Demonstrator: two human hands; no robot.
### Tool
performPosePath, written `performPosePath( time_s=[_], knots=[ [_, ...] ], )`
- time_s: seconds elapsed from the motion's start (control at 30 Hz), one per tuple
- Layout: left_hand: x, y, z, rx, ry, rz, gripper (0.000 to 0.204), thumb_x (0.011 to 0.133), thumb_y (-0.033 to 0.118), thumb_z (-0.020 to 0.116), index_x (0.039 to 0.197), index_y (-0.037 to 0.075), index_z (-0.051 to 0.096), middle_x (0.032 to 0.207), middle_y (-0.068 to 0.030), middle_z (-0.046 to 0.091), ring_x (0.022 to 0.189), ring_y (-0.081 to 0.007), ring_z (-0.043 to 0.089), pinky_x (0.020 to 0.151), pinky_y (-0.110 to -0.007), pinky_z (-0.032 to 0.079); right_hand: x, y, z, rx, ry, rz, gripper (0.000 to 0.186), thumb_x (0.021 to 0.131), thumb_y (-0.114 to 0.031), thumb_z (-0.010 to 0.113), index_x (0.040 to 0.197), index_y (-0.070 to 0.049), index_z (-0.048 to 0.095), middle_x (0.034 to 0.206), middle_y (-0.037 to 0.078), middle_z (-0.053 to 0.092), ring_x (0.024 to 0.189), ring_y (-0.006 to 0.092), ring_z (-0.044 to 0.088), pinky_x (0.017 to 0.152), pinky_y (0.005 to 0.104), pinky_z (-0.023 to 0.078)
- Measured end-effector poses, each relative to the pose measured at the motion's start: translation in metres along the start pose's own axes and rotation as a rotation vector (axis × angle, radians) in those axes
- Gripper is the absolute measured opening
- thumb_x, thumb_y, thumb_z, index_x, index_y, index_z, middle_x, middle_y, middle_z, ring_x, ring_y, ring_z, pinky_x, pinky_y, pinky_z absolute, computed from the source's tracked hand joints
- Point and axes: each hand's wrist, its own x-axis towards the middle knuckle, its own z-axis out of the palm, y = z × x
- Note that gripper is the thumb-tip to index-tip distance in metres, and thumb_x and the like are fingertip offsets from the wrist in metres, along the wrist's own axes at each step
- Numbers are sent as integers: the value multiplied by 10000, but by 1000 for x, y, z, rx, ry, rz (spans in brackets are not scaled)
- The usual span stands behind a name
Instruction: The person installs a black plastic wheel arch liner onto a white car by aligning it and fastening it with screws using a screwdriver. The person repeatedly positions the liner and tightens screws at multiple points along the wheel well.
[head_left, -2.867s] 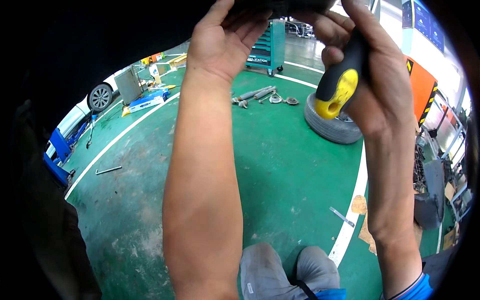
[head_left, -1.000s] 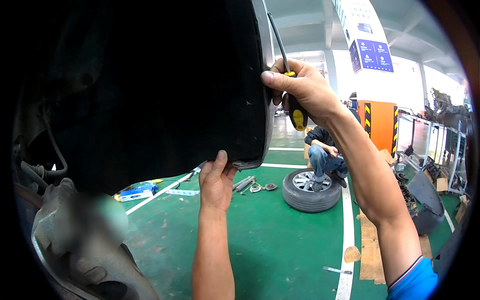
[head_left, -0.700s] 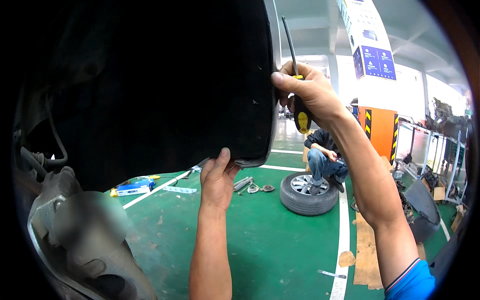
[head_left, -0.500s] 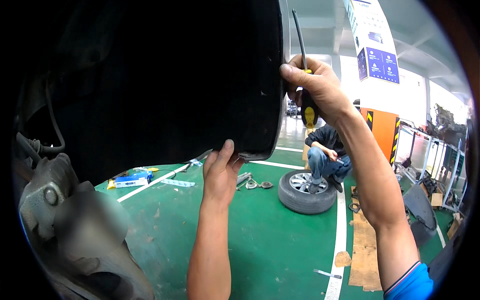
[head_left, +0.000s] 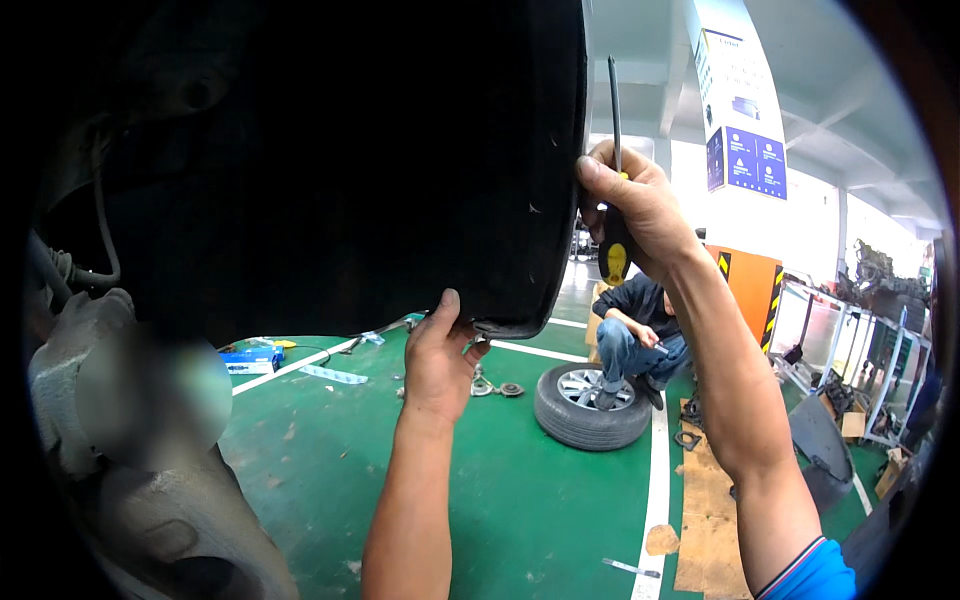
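A dark wheel-arch liner (head_left: pixel 380 180) fills the upper left of the head view. My left hand (head_left: pixel 440 355) grips its lower edge, thumb on the near face and fingers curled behind, partly hidden. Higher up at the right edge, my right hand (head_left: pixel 635 200) holds a screwdriver (head_left: pixel 615 255) with a black and yellow handle, shaft pointing up, while its thumb rests against the liner's rim. Suspension metal and a hose (head_left: pixel 105 260) sit at the left, with a blurred patch over the metal.
A person (head_left: pixel 640 325) crouches behind a tire with a silver wheel (head_left: pixel 590 430). An orange-based pillar (head_left: pixel 750 290), a metal rack (head_left: pixel 890 385), cardboard (head_left: pixel 700 540), a blue box (head_left: pixel 255 362) and loose parts (head_left: pixel 500 385) are on or along the green floor.
Since the earliest frame the view has swung up from the floor to the liner. In recent frames the liner edge and my right hand have shifted slightly rightward in view.
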Motion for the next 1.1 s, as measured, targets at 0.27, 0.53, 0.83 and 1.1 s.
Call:
performPosePath(
  time_s=[0.27, 0.53, 0.83, 1.1],
  knots=[
    [2, -1, -1, 28, 19, 20, 417, 897, 487, 720, 1102, 133, 639, 1036, -3, 648, 964, -136, 570, 792, -320, 461, 3, 6, -9, 220, -81, 54, 313, 995, -432, 617, 943, -133, 540, 735, -8, 527, 636, 83, 556, 528, 206, 477],
    [1, 1, -2, 35, 25, 38, 415, 902, 478, 716, 1081, 111, 639, 1002, -18, 648, 943, -145, 577, 781, -329, 471, -2, 11, -2, 322, -42, 11, 255, 1002, -353, 615, 945, -117, 538, 750, -11, 523, 625, 81, 557, 522, 195, 485],
    [2, 3, 0, -12, 68, 66, 354, 910, 410, 736, 943, 71, 640, 930, -37, 648, 876, -159, 628, 726, -339, 520, -1, 5, -6, 201, 22, 31, 264, 956, -322, 697, 966, -88, 577, 767, 1, 567, 644, 80, 584, 519, 179, 484],
    [2, 3, -3, -2, 51, 56, 371, 922, 424, 714, 1031, 77, 639, 976, -44, 661, 905, -160, 622, 742, -329, 511, 3, 3, -11, 206, 1, 84, 291, 965, -362, 690, 960, -93, 578, 746, 5, 599, 621, 77, 604, 520, 187, 507]
  ],
)
